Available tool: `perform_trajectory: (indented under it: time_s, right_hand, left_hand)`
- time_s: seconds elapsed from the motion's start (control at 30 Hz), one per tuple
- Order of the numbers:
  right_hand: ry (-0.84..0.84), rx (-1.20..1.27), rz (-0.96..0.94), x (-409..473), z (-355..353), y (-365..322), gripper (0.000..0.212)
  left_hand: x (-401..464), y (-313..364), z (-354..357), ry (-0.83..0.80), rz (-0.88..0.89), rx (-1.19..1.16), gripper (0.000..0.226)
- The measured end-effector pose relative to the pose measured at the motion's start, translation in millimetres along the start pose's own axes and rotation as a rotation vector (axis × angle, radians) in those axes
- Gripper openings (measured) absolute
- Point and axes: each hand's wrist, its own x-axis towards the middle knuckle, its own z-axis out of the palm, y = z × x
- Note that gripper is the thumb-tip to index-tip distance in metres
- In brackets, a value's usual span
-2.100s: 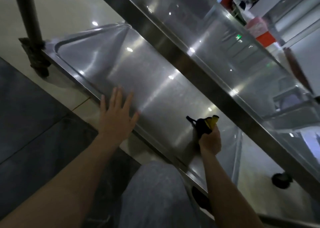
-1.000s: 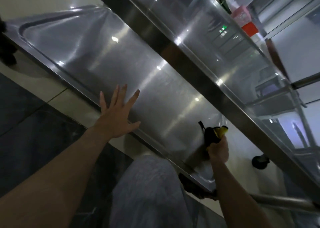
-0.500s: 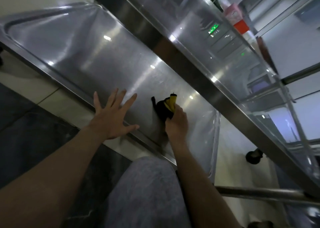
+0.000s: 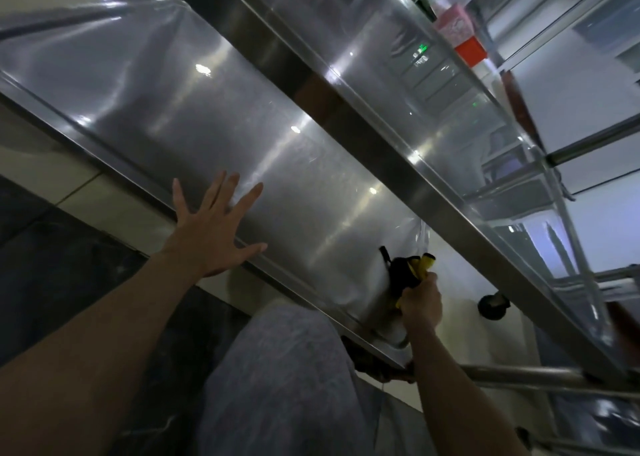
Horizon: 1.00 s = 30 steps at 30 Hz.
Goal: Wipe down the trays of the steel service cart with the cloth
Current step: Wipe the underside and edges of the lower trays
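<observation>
The left hand (image 4: 211, 227) is flat, with all fingers straight and spread. It lies over the near rim of the lower tray (image 4: 166, 116); the fingertips reach above the tray floor, and the palm sits at the rim. Whether it presses on the steel or only hovers just above, I cannot tell.

The right hand (image 4: 420, 303) is closed in a fist around the cloth (image 4: 405, 273), a bunched black and yellow piece. The cloth sticks out above the fist and sits against the tray floor, near the right end of the tray, close to its corner. The two hands are well apart along the tray.

The lower tray is a long shiny steel pan that runs diagonally from the upper left to the lower right. Above it, the upper tray (image 4: 374, 40) runs in the same direction, and its dark edge hides the far side of the lower tray. A steel tube (image 4: 519, 376) of the cart lies at the lower right. A black caster (image 4: 493, 306) stands on the pale floor just beside the right hand. A knee in grey trousers (image 4: 287, 379) is at the bottom, between the arms. A pink and red box (image 4: 460, 36) is seen at the top right.
</observation>
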Motion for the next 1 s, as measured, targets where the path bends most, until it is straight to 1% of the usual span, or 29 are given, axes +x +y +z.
perform_trajectory:
  time_s: [0.13, 0.23, 0.33, 0.43, 0.5, 0.57, 0.63, 0.7, 0.8, 0.83, 0.93, 1.0]
  right_hand:
    - [0.039, 0.032, 0.023, -27, 4, 5, 0.032]
    - [0.057, 0.015, 0.025, -66, 5, 16, 0.039]
    - [0.051, 0.053, -0.021, -110, 5, 23, 0.047]
    - [0.069, 0.077, -0.079, -131, 8, 7, 0.041]
    - [0.07, 0.135, -0.138, -136, 12, -17, 0.036]
    - [0.05, 0.175, -0.258, -141, 17, -41, 0.035]
    - [0.016, 0.163, -0.389, -145, 21, -57, 0.045]
    - [0.0, 0.148, -0.456, -145, 21, -57, 0.052]
    - [0.03, 0.134, -0.395, -137, 18, -39, 0.054]
    - [0.031, 0.128, -0.353, -132, 16, -30, 0.054]
    - [0.035, 0.066, -0.211, -114, 5, 2, 0.045]
    - [0.034, 0.043, -0.113, -106, -5, 19, 0.046]
  left_hand:
    - [1, 2, -1, -0.028, 0.005, 0.008, 0.102]
    - [1, 1, -5, -0.079, 0.016, 0.008, 0.104]
    - [1, 0, -9, -0.096, 0.022, -0.022, 0.104]
    - [0, 0, -9, -0.085, 0.038, -0.012, 0.1]
    - [-1, 1, -8, -0.073, 0.041, -0.011, 0.098]
    - [-1, 1, -7, -0.047, 0.031, -0.025, 0.094]
    - [-2, 1, -3, -0.015, 0.016, -0.033, 0.09]
    - [-3, 1, 1, 0.017, 0.016, -0.037, 0.087]
    - [-5, -1, 3, 0.031, 0.034, -0.044, 0.083]
    - [-5, 0, 3, 0.035, 0.037, -0.049, 0.083]
    - [-6, 2, 3, 0.056, 0.021, -0.055, 0.083]
    - [-7, 3, 2, 0.059, 0.014, -0.048, 0.085]
